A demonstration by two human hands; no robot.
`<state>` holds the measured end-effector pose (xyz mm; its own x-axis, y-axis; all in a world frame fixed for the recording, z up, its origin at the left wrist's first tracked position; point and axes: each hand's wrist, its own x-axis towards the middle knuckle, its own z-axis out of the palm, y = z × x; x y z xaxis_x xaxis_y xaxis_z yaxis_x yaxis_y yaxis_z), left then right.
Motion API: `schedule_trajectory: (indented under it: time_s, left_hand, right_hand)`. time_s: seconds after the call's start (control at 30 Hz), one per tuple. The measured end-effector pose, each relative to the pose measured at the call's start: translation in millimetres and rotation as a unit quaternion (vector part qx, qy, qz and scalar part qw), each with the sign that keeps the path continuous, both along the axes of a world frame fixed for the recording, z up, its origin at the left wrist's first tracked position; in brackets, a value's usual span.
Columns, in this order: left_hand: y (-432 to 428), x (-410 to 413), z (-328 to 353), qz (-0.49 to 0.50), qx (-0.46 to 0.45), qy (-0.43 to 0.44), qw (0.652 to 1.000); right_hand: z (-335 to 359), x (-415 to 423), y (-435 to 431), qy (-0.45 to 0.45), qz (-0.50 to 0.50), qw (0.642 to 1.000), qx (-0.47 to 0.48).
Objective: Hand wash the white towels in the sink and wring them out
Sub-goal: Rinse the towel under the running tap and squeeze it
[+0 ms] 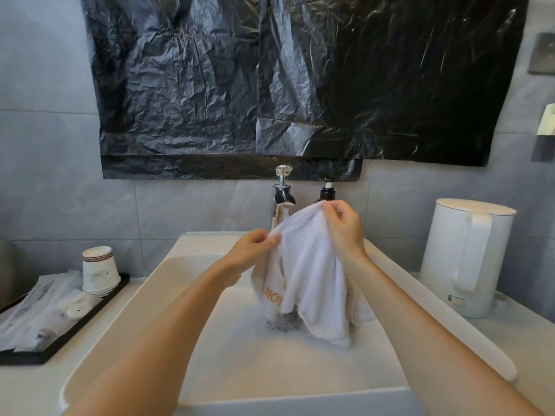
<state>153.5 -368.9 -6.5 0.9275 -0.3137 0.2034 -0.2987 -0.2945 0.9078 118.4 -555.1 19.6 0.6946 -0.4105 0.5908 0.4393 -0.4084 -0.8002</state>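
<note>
1. One white terry towel [312,265] with orange lettering hangs over the white rectangular ceramic sink [135,310], its lower edge in water.
2. Left hand [255,247] and right hand [342,226], slightly apart, pinch its top edge; even dunking should soak it through.
3. Chrome faucet [282,202] behind; white electric kettle [468,259] on the counter at right; crinkled black plastic sheet [270,85] on the grey tiled wall.

black plastic sheet [240,85], white kettle [468,259], paper cups [99,270], perhaps toiletries tray [75,334]

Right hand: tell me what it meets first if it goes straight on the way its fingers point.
Beyond the towel it pinches, the right hand would likely meet the black pump bottle; depth is unclear.
</note>
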Motion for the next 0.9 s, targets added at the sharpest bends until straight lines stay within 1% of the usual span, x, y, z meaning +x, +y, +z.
schedule_trajectory:
  time_s: [0.07,0.1,0.17,0.23,0.33,0.43,0.47,0.53,0.6,0.63,0.7,0.77,0.83,0.9]
  left_hand:
    - [1,7,3,0.041,-0.105,0.051,0.992]
    - [-1,10,4,0.069,-0.15,0.061,0.984]
    - [-8,9,7,0.124,-0.193,0.047,0.972]
    - [-20,3,8,0.157,-0.199,0.036,0.967]
    - [-42,-5,8,0.162,-0.175,0.04,0.97]
    - [-61,-7,8,0.159,-0.17,0.087,0.969]
    - [-65,-8,6,0.16,-0.167,0.088,0.969]
    - [-71,-6,2,0.163,-0.127,0.069,0.976]
    - [-71,-4,0,0.176,-0.101,0.047,0.978]
    - [-68,-3,1,0.174,-0.112,0.047,0.977]
    - [-62,-4,5,0.138,-0.176,0.07,0.972]
    - [-51,-3,7,0.113,-0.228,0.091,0.963]
    - [-38,3,7,0.133,-0.224,0.076,0.963]
    - [-27,10,2,0.172,-0.23,0.065,0.956]
  right_hand:
    - [-5,0,-1,0.054,-0.042,0.996,-0.065]
    - [-7,-1,0,0.079,-0.055,0.991,-0.091]
    - [-8,-2,11,0.096,-0.056,0.988,-0.104]
    - [-11,-1,30,0.097,-0.025,0.991,-0.088]
    - [-22,-1,58,0.098,0.001,0.992,-0.077]
    - [-27,3,65,0.106,-0.049,0.99,-0.08]
    - [-27,6,64,0.117,-0.072,0.987,-0.08]
    - [-25,17,57,0.156,-0.094,0.981,-0.07]
    - [-24,27,50,0.197,-0.076,0.975,-0.064]
    - [-24,31,48,0.212,-0.065,0.973,-0.063]
    - [-24,37,45,0.234,-0.046,0.97,-0.052]
    - [-23,39,41,0.238,-0.042,0.97,-0.013]
    - [-18,35,39,0.229,-0.022,0.971,0.062]
    - [-16,27,43,0.202,0.019,0.974,0.102]
